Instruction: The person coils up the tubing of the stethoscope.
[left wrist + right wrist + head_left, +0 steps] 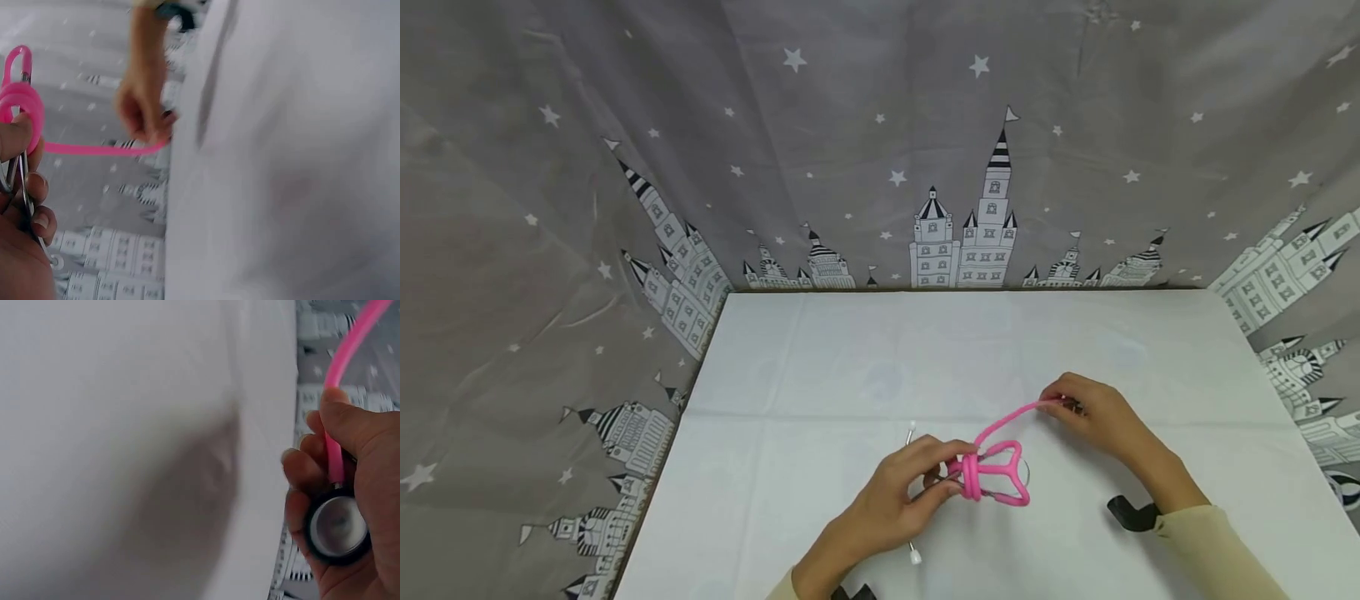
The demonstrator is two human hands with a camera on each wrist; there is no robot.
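1 pink stethoscope point(972, 479) is held up over your white bench point(820, 358), roughly midway between its left and right edges and well apart from its back edge; the front edge is out of view. Leftmost, the far eartip point(912, 427) and the near eartip point(915, 557) show on 2 sides of your left hand point(887, 500). Next come the wound turns point(972, 483), then the Y-shaped fork point(1002, 469) pointing right, then the free tubing point(1011, 415) rising toward the bench's right back corner.

At the left, an eartip could snag your fingers or sleeve if you roll the bundle. In the middle, the turns could spring loose if your left pinch eases, since the tubing looks springy; a hard pull from the right could drag them askew. At the right, the smooth chest piece point(339, 526) could slip and knock the bench if your fingers relax.

Your left hand is narrow, thumb and fingers pinching the turns, with metal ear tubes point(25, 187) running beneath your fingertips. Your right hand point(1093, 412) is narrow too: you pinch the tubing between thumb and finger, and cradle the chest piece against your curled fingers.
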